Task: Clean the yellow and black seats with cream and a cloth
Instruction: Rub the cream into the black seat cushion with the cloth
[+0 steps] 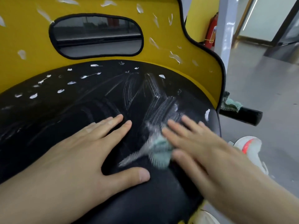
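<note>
L hand (90, 152) flat on smooth black seat (56, 118); R hand (202, 147) flat, pressing fuzzy teal cloth (160, 152).

Even light; blur over right hand (199, 147), perhaps cloth (160, 152)

Commercial or office-type hall

Polished grey floor (258, 81), glass partitions (265, 16), white pillar (226, 26), red fire extinguisher (212, 29).
</note>
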Tool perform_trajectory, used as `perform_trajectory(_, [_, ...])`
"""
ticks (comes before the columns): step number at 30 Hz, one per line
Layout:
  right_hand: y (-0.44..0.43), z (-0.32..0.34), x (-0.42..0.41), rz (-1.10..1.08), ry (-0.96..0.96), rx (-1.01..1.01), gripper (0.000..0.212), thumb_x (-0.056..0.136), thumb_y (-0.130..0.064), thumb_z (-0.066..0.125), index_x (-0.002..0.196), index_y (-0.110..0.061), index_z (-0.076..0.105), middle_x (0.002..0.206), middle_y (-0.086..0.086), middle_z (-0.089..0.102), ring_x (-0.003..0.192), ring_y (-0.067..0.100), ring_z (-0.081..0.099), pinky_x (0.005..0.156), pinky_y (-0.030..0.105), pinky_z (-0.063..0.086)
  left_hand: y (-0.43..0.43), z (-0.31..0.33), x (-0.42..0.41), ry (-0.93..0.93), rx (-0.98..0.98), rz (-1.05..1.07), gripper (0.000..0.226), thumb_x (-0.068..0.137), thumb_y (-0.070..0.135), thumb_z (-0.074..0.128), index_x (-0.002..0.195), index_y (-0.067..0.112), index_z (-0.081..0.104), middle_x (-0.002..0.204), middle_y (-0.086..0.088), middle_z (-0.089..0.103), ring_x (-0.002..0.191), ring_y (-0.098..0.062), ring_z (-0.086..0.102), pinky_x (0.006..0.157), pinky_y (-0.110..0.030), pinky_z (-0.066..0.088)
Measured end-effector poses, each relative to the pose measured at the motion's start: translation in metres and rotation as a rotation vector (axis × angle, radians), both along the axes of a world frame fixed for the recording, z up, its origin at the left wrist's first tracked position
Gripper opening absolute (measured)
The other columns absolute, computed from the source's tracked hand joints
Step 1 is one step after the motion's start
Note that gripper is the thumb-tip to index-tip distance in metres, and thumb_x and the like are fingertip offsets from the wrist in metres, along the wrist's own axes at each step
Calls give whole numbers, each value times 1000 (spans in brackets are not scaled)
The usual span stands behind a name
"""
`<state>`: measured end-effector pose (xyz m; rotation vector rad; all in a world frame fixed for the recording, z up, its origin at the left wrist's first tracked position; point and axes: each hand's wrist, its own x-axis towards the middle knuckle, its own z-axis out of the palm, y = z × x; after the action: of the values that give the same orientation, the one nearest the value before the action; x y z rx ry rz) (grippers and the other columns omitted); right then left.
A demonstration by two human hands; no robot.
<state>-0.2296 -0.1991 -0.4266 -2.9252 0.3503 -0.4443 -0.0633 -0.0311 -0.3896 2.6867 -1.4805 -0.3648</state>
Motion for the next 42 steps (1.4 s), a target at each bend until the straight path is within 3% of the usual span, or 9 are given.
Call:
perform_trajectory(4, [-22, 18, 18, -147, 28, 153, 57, 98, -58, 8, 151, -40, 23, 159, -24, 10, 145, -4, -5, 121, 26, 0, 6, 4, -3, -6, 23, -22, 112, 31, 107, -6, 136, 71, -19, 136, 50, -38, 120, 28, -35, 103, -5, 0])
perform_trajectory(9, [40, 11, 22, 133, 8, -9, 60, 98, -56, 22, 139, -25, 54, 148, -10, 45, 142, 12, 32, 114, 32, 23, 12, 9, -4, 31, 34, -20, 105, 34, 103, -3, 133, 72, -18, 136, 51, -34, 125, 25, -33, 104, -6, -1])
perform_trajectory(13, [-11, 24, 37, 50, 175, 34, 68, 92, -65, 2, 153, -40, 19, 159, -23, 13, 147, 0, -1, 121, 30, 1, 17, 9, 1, 61, 52, 18, 113, 32, 104, 1, 137, 68, -21, 135, 51, -37, 123, 27, -31, 112, -15, 5])
perform_trajectory(17, [-33, 26, 58, -154, 205, -19, 76, 92, -65, -1, 155, -26, 15, 163, -8, 9, 148, 7, -3, 121, 33, 2, 27, 8, 13, 63, 54, 73, 115, 29, 106, 2, 137, 69, -19, 132, 52, -40, 116, 31, -33, 115, -20, 11])
perform_trajectory(23, [35, 13, 51, 199, 76, -77, 70, 95, -60, 12, 150, -24, 37, 156, -9, 31, 147, 9, 20, 118, 34, 13, 31, 1, 20, 14, 45, 89, 113, 22, 107, -8, 130, 74, -21, 133, 50, -41, 120, 27, -35, 108, -11, 4])
perform_trajectory(29, [-36, 28, 70, -110, 182, 23, 71, 93, -62, 0, 152, -32, 25, 160, -13, 18, 147, 2, 1, 120, 28, 0, 34, 1, 19, 18, 41, 87, 113, 26, 105, -7, 130, 68, -32, 134, 47, -43, 129, 22, -31, 112, -17, 9])
perform_trajectory(35, [25, 15, 60, 233, 71, -113, 63, 97, -56, 15, 148, -27, 41, 154, -12, 35, 145, 7, 24, 114, 35, 13, 34, 1, 20, 6, 34, 75, 113, 26, 103, -8, 132, 69, -28, 137, 48, -38, 127, 24, -30, 111, -16, 7])
perform_trajectory(38, [-30, 27, 71, 31, 206, -1, 65, 93, -63, 1, 151, -41, 18, 158, -23, 14, 146, -4, 0, 122, 33, 1, 38, 1, 22, 17, 30, 86, 114, 27, 106, -6, 134, 69, -26, 134, 49, -41, 123, 27, -31, 113, -18, 10])
perform_trajectory(42, [-22, 28, 81, -53, 219, -39, 66, 96, -57, 5, 152, -29, 26, 160, -9, 21, 148, 6, 9, 121, 31, 2, 39, 3, 22, 16, 59, 92, 114, 27, 104, -6, 133, 68, -29, 134, 47, -42, 124, 26, -31, 113, -18, 11])
